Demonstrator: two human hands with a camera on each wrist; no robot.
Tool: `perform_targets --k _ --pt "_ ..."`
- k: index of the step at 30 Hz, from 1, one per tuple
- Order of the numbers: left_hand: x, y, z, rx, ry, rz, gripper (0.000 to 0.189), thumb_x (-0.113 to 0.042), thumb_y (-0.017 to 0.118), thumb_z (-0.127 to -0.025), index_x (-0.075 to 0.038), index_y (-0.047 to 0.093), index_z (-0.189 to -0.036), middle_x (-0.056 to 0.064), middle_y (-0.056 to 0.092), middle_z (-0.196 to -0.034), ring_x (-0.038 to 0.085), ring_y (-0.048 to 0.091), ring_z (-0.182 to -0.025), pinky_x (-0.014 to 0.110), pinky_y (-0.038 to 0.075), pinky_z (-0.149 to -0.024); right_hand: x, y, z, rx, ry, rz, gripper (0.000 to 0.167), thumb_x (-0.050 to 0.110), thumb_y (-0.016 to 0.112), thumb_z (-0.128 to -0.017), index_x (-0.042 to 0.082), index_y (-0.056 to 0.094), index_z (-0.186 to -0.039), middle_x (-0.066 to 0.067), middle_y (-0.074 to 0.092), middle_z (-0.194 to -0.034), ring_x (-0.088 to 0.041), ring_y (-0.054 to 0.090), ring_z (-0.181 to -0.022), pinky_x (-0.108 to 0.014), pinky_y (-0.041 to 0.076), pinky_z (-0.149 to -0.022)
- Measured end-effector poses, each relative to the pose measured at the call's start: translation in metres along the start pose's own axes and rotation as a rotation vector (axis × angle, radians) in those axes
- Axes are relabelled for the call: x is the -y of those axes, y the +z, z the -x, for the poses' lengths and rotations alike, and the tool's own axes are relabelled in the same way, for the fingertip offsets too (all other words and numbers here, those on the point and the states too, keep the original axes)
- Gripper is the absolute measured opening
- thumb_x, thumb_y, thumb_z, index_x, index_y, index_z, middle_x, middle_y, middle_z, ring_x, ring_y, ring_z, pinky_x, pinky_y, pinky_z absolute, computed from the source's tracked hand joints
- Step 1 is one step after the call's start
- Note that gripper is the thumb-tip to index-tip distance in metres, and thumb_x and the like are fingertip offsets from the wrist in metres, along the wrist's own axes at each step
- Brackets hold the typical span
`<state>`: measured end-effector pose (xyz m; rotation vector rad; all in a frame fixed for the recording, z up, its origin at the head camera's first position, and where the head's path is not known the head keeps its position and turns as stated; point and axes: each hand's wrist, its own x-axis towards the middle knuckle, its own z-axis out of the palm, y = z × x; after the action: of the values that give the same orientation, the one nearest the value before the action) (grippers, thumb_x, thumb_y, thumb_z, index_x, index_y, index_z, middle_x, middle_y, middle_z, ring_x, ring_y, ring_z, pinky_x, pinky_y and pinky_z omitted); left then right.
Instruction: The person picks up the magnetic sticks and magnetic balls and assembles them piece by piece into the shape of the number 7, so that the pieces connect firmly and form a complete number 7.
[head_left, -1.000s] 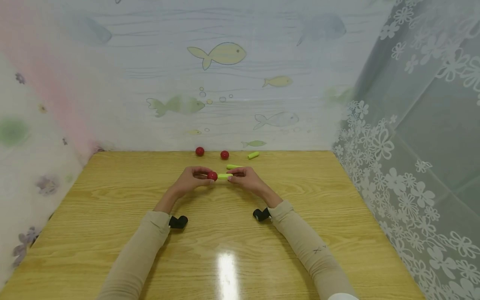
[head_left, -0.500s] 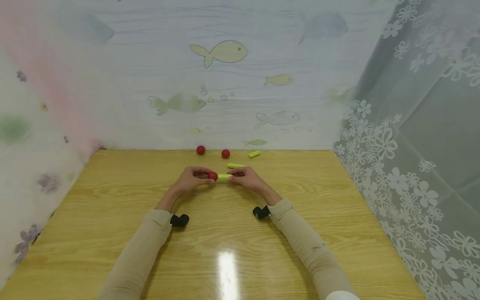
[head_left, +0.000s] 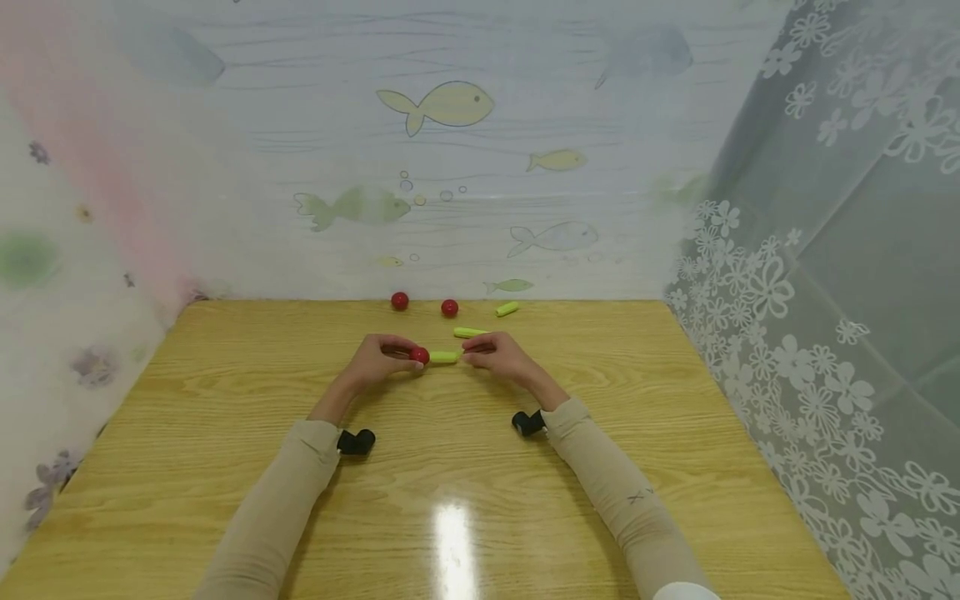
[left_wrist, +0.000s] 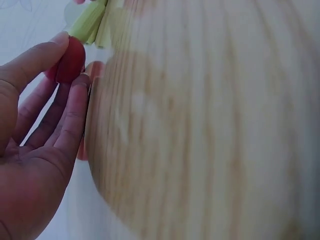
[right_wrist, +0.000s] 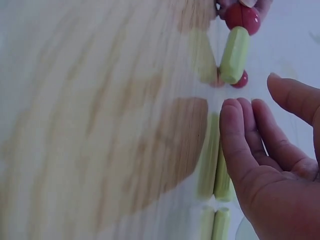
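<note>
Between thumb and fingers my left hand [head_left: 378, 361] pinches a red ball [head_left: 420, 357], just above the wooden table. A light-green ribbed stick [head_left: 443, 357] points rightward from the ball, joined to it; the right wrist view shows this green stick [right_wrist: 234, 55] with its near end free. My right hand [head_left: 501, 358] is just right of that end, thumb and fingers apart, holding nothing. Behind the right fingers lies a second green stick [head_left: 471, 332], partly hidden in the head view. In the left wrist view the thumb and fingertips press the red ball [left_wrist: 71, 60] from two sides.
Two loose red balls [head_left: 400, 301] [head_left: 449, 308] sit at the table's back edge by the fish-patterned curtain. Another green stick [head_left: 507, 308] lies to their right. The wooden table [head_left: 450, 450] stretches toward me, with a bright reflection at the front.
My right hand has let go of the green stick and moved slightly right. My left hand has shifted a little left with the ball and the joined stick.
</note>
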<state>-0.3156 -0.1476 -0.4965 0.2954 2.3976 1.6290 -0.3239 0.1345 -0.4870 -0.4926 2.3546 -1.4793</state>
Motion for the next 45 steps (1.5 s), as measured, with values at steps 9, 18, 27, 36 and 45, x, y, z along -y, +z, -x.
perform_targets --k 9,18,27,36,45 --pt "-0.001 0.000 0.000 0.006 0.011 -0.026 0.043 -0.018 0.085 -0.085 -0.001 0.070 -0.123 0.016 0.072 -0.118 0.024 0.069 -0.105 0.040 0.055 -0.096 -0.006 -0.013 0.005 -0.004 0.000 0.019 0.035 0.015 0.064 -0.102 -0.003 0.064 -0.132 -0.018 0.068 -0.125 -0.024 0.067 -0.111 -0.033 0.056 -0.092" --pt "0.002 -0.001 0.000 0.013 0.013 -0.030 0.044 -0.019 0.085 -0.086 -0.002 0.070 -0.124 0.016 0.071 -0.120 0.023 0.067 -0.108 0.039 0.054 -0.097 -0.011 -0.025 0.013 -0.037 0.021 0.019 0.037 0.017 0.064 -0.102 -0.003 0.062 -0.133 -0.017 0.068 -0.124 -0.023 0.066 -0.110 -0.033 0.055 -0.094" --pt "0.003 0.000 0.001 0.016 -0.010 -0.023 0.043 -0.015 0.085 -0.085 -0.002 0.070 -0.123 0.015 0.071 -0.119 0.024 0.067 -0.108 0.038 0.054 -0.098 -0.013 -0.033 0.016 -0.064 0.034 0.003 0.036 0.016 0.063 -0.103 -0.003 0.063 -0.132 -0.019 0.068 -0.124 -0.022 0.066 -0.109 -0.032 0.055 -0.089" --pt "0.004 0.001 0.001 0.014 -0.017 -0.023 0.045 -0.015 0.084 -0.085 -0.001 0.068 -0.125 0.016 0.070 -0.121 0.024 0.067 -0.109 0.036 0.054 -0.096 -0.014 -0.035 0.011 -0.119 0.018 -0.030 0.034 0.015 0.060 -0.104 -0.003 0.063 -0.133 -0.021 0.067 -0.125 -0.019 0.065 -0.105 -0.031 0.055 -0.089" --pt "0.003 -0.001 0.001 0.014 -0.011 -0.012 0.046 -0.015 0.084 -0.086 0.000 0.068 -0.126 0.017 0.070 -0.122 0.023 0.066 -0.110 0.035 0.055 -0.096 -0.010 -0.032 -0.004 -0.178 -0.030 -0.136 0.038 0.011 0.061 -0.103 -0.009 0.059 -0.135 -0.024 0.062 -0.133 -0.021 0.065 -0.111 -0.037 0.055 -0.098"
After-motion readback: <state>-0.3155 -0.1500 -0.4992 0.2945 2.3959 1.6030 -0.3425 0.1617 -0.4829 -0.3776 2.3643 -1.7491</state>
